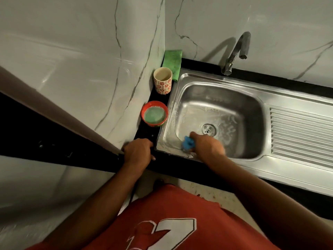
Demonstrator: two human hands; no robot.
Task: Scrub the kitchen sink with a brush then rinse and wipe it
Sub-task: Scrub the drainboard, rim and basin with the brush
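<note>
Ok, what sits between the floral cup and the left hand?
The red bowl holding green liquid, on the black counter; the head view shows it.

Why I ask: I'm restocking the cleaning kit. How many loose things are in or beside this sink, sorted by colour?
Blue: 1, the brush
Green: 1, the cloth
Red: 1, the bowl
White with red flowers: 1, the cup
Total: 4
</note>
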